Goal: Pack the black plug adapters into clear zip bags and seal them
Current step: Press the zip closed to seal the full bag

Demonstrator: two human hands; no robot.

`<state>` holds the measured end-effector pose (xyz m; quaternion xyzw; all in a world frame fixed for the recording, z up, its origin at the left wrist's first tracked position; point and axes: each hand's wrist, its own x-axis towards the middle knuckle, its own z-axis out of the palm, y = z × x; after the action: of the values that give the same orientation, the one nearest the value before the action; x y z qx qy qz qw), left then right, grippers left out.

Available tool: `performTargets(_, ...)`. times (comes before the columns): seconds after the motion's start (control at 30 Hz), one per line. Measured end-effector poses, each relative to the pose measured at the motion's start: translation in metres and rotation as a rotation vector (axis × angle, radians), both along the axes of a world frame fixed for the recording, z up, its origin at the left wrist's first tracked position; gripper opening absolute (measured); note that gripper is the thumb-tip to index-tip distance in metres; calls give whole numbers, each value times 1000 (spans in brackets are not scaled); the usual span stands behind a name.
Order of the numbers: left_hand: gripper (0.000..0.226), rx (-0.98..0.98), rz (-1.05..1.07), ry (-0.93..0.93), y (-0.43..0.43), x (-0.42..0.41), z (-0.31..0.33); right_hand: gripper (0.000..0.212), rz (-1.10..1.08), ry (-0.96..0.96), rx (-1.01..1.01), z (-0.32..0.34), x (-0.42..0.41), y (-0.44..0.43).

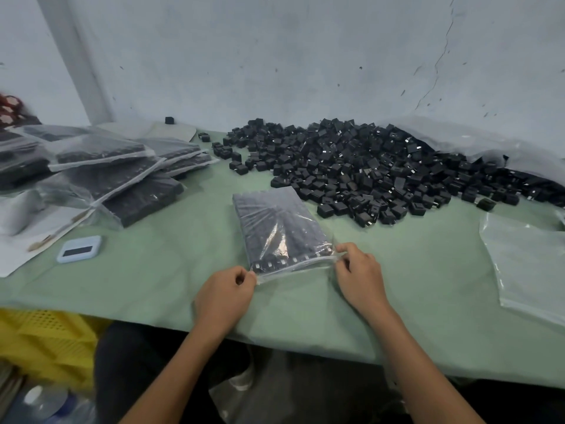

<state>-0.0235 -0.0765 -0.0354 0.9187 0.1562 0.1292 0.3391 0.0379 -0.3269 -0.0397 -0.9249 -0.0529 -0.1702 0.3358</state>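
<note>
My left hand [224, 296] and right hand [360, 275] pinch opposite ends of the filled bag's [279, 228] near edge, frame centre; loose adapters [367, 169] heaped upper right.

2 bare forearms, no sleeves; dark trousers [137, 362].

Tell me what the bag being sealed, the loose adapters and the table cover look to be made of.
Clear zip bag pinched at its mouth by both hands: thin glossy plastic film, judging by its wrinkles and glare. Loose black plug adapters: apparently moulded matte plastic, with small bright glints, probably metal prongs. Pale green table cover: likely a soft matte sheet, cloth or vinyl; unclear which.
</note>
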Motion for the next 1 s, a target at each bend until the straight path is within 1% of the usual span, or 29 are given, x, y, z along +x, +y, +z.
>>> performTargets(0.07, 28, -5, 6, 14, -1, 2, 2, 24, 6, -1, -2, 0, 0, 0)
performTargets(0.27, 31, -49, 21, -30, -4, 1, 3, 25, 6, 18, -1, 0, 0, -1)
performTargets(0.4, 27, -5, 27, -7, -6, 3, 3, 26, 3, 15, -2, 0, 0, -1)
performTargets(0.63, 29, 10, 38, 8, -10, 4, 7, 24, 6, 7, -4, 0, -1, -1)
performTargets(0.77, 38, 43, 28, 46, -12, 5, 9, 25, 12, 10, 5, 1, -2, -1)
performTargets(1.0, 32, 6, -7, 126, -13, 9, 13, 25, 8, 44, 23, 2, -2, -2)
